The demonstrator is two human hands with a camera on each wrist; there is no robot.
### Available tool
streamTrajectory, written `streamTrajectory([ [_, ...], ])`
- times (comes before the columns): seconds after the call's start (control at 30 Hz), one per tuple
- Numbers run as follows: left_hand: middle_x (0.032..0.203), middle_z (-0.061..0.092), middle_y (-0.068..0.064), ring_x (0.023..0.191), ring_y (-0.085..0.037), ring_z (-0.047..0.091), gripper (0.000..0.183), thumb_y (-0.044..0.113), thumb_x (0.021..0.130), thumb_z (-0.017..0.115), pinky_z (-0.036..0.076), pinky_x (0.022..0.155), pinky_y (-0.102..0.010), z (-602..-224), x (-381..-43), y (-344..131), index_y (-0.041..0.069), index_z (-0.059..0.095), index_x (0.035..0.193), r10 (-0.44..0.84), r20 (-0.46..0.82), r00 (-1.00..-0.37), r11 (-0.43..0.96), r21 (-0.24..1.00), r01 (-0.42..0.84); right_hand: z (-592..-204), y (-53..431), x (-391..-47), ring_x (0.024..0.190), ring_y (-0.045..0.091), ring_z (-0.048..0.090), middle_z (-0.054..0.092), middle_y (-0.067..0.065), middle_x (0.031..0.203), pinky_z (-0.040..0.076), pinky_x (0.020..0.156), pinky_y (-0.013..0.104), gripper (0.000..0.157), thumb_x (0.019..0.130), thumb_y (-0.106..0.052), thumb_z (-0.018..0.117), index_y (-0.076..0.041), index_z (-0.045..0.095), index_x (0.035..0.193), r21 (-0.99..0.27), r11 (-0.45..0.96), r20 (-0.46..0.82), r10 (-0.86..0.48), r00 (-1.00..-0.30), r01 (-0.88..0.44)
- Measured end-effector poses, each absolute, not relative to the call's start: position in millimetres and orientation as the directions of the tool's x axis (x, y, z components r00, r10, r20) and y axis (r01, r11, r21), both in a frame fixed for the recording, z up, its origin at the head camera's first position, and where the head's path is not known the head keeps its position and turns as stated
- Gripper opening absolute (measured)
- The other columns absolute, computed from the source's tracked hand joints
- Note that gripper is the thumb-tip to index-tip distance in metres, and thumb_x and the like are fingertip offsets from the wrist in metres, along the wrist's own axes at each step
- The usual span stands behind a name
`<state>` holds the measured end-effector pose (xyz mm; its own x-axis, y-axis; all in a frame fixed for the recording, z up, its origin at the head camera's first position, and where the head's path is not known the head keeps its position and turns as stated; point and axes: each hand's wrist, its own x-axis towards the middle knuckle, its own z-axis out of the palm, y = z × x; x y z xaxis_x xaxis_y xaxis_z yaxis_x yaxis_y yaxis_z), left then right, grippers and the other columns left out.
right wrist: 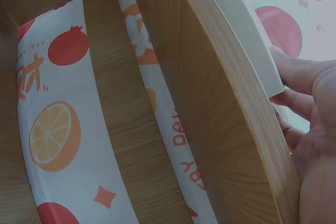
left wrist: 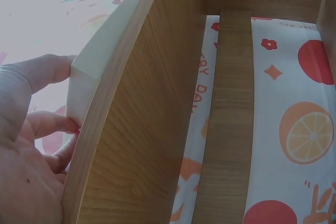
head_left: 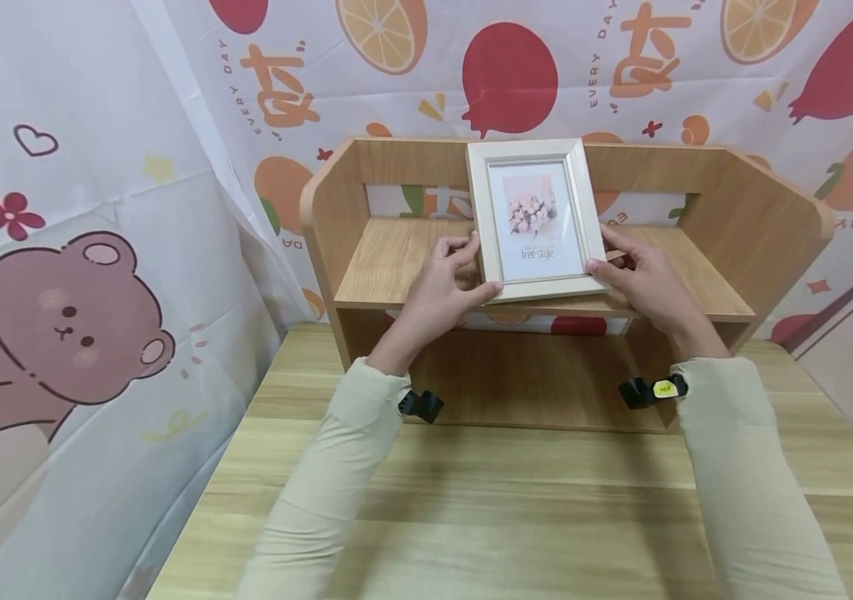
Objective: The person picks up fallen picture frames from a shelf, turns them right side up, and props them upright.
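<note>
A cream-white picture frame (head_left: 531, 218) with a flower print behind its pane leans back on the upper board of a small wooden desk shelf (head_left: 388, 258). It sits slightly tilted, its bottom edge near the board's front edge. My left hand (head_left: 437, 287) pinches its lower left side, thumb on the front. On the lower right, my right hand (head_left: 644, 275) grips the other side, thumb also in front. In the left wrist view a pale corner of the frame (left wrist: 92, 61) shows between thumb and fingers; the right wrist view shows the frame's opposite corner (right wrist: 265, 77) at the right fingertips.
The shelf stands on a light wood-grain table (head_left: 471, 517), with tall side panels (head_left: 779, 208) at both ends and a lower compartment (head_left: 524, 375) under the board. A printed fabric backdrop (head_left: 426, 100) hangs behind, and a bear-patterned curtain (head_left: 96, 325) hangs at left.
</note>
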<state>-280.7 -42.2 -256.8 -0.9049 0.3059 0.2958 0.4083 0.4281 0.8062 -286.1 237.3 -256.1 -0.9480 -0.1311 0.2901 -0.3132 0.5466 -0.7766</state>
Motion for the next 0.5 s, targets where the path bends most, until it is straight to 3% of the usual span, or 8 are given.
streamTrajectory([
  [0.23,0.149,0.034,-0.007,0.134,-0.025,0.035,0.077,0.026,0.085,0.074,0.04,0.105,-0.04,-258.0,-280.7,-39.9,0.011,0.033,0.149,0.276,0.326,-0.904,0.48,0.768,0.424,-258.7,236.9,-288.8,0.088,0.009,0.045,0.055,0.014,0.12,0.037,0.066,0.018,0.062,0.093,-0.027,0.064,-0.026,0.035,0.148,-0.76,0.571,0.304,-0.11,-0.946,-0.311],
  [0.4,0.148,0.036,-0.007,0.129,-0.026,0.03,0.077,0.029,0.085,0.074,0.039,0.101,-0.043,-258.9,-280.6,-38.7,0.013,0.034,0.148,0.267,0.353,-0.897,0.519,0.732,0.442,-258.3,237.1,-288.6,0.093,0.013,0.042,0.05,0.013,0.139,0.035,0.068,0.019,0.064,0.093,-0.033,0.063,-0.027,0.032,0.149,-0.752,0.591,0.292,-0.099,-0.951,-0.292],
  [0.5,0.144,0.039,-0.008,0.125,-0.027,0.031,0.076,0.029,0.085,0.074,0.039,0.097,-0.043,-260.6,-280.4,-38.3,0.013,0.035,0.148,0.266,0.381,-0.886,0.531,0.709,0.464,-257.9,236.7,-288.2,0.096,0.015,0.042,0.05,0.014,0.14,0.036,0.071,0.021,0.065,0.093,-0.036,0.062,-0.03,0.03,0.149,-0.742,0.611,0.284,-0.086,-0.955,-0.276],
])
